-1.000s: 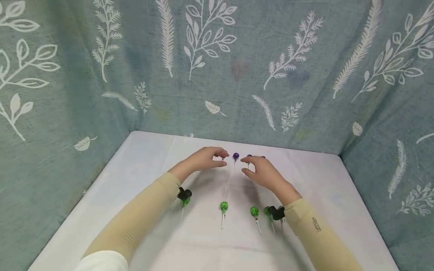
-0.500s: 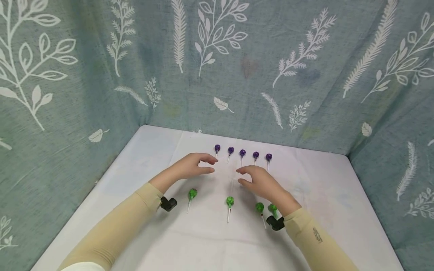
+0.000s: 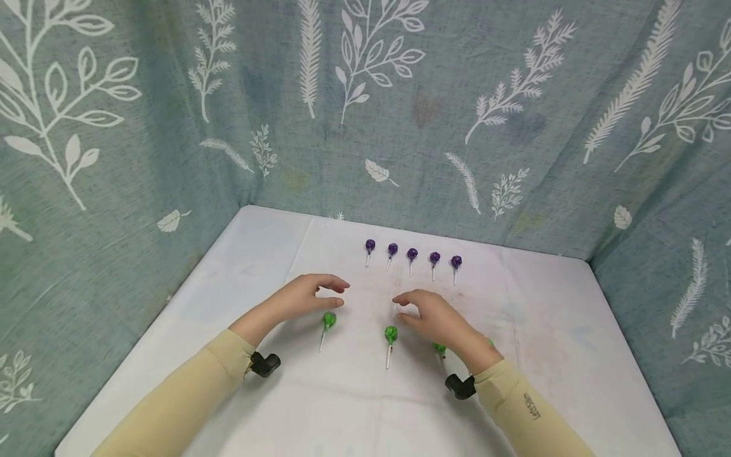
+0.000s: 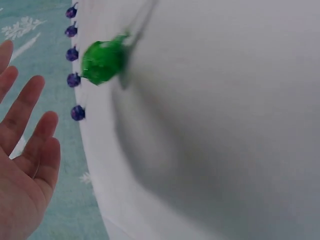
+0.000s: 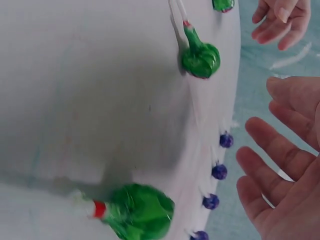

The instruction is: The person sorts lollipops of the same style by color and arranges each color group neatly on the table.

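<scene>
My left hand [image 3: 302,297] is held over the table with fingers loosely bent and nothing between them. Just below it in the head view lies a green lollipop [image 3: 329,319], stick toward me. My right hand [image 3: 433,315], also holding nothing, is nearest to a second green lollipop [image 3: 391,334]. Under the right wrist a third green lollipop [image 3: 440,349] is partly covered, and a bit of green shows past the forearm. Toward the back, several purple lollipops form a row, from the leftmost purple lollipop [image 3: 370,244] to the rightmost purple lollipop [image 3: 456,261].
A white cloth covers the table [image 3: 342,412]. Behind it and at both sides hangs a blue-green curtain [image 3: 320,158] with white leaf prints. Each wrist carries a small black camera, one the left wrist camera [image 3: 265,365], the other the right wrist camera [image 3: 460,386].
Both hands have drawn back toward me from the purple row, the left one also shifting left. All the purple lollipops now show uncovered. The head view has turned slightly.
</scene>
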`<state>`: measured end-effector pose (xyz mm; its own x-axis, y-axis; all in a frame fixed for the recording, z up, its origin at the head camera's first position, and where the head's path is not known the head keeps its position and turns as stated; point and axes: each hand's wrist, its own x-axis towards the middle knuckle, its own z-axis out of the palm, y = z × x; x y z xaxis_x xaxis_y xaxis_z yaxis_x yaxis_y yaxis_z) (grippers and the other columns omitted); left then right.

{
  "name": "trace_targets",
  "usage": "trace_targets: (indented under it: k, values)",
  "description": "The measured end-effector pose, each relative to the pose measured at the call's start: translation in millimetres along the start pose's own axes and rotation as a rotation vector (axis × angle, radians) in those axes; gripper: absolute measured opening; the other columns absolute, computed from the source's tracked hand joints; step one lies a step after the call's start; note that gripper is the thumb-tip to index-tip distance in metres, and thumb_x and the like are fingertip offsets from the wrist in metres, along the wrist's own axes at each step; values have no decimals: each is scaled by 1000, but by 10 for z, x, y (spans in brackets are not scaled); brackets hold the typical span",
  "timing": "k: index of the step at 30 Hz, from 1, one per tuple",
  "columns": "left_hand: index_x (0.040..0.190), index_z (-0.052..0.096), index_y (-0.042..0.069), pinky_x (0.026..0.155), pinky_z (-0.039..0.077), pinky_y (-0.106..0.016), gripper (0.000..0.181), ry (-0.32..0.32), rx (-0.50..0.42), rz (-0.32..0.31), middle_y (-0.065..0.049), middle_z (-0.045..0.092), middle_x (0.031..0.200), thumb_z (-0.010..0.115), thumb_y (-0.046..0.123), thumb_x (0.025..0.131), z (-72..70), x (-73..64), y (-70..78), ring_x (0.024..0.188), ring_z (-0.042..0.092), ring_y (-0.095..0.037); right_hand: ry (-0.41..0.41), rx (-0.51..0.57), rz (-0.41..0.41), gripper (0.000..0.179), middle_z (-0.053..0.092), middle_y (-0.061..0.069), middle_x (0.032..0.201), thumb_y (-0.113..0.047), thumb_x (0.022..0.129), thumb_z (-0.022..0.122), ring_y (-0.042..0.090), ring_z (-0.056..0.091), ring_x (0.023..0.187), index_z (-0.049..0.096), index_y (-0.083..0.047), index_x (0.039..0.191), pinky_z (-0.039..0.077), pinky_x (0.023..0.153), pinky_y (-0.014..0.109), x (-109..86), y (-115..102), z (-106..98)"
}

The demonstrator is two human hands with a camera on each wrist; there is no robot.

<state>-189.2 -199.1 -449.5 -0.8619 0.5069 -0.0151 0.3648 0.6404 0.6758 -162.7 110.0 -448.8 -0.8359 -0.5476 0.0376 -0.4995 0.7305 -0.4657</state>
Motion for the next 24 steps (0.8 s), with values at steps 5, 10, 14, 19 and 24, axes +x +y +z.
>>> trace_targets:
  k: [5, 10, 14, 19, 24]
  values:
    - [119, 58, 28, 94, 35, -39, 48, -15, -9, -49, 11, 59, 111, 64, 50, 78, 13, -130, -64, 108, 47, -5, -41, 19, -3, 35, 58, -4, 114, -31, 88, 58, 12, 50, 109, 58, -18, 120, 41, 90, 32, -15, -60, 59]
    - [118, 59, 30, 92, 37, -40, 46, -31, 0, -132, 15, 58, 109, 66, 49, 76, 27, -225, -95, 111, 46, -8, -77, 26, 3, 33, 58, -4, 114, -31, 87, 59, 12, 51, 107, 60, -17, 117, 42, 88, 32, -27, -101, 127]
    - [117, 60, 29, 92, 37, -41, 44, -47, 31, -149, 14, 57, 109, 67, 45, 77, 63, -229, -132, 111, 46, -10, -93, 9, 20, 32, 58, -3, 112, -31, 86, 61, 14, 53, 104, 62, -17, 115, 44, 86, 32, -30, -99, 155]
    - [115, 62, 26, 89, 40, -39, 42, -66, 68, -144, 11, 60, 107, 69, 42, 77, 98, -222, -172, 107, 50, -12, -106, -25, 5, 32, 60, -2, 107, -29, 84, 63, 13, 55, 98, 63, -15, 113, 45, 82, 30, -26, -90, 222]
    - [108, 65, 30, 90, 40, -36, 34, -94, 107, -150, 18, 59, 103, 70, 40, 76, 135, -248, -222, 108, 49, -11, -120, -45, -28, 29, 61, -4, 101, -27, 84, 64, 9, 55, 91, 65, -14, 110, 46, 79, 27, -30, -117, 291]
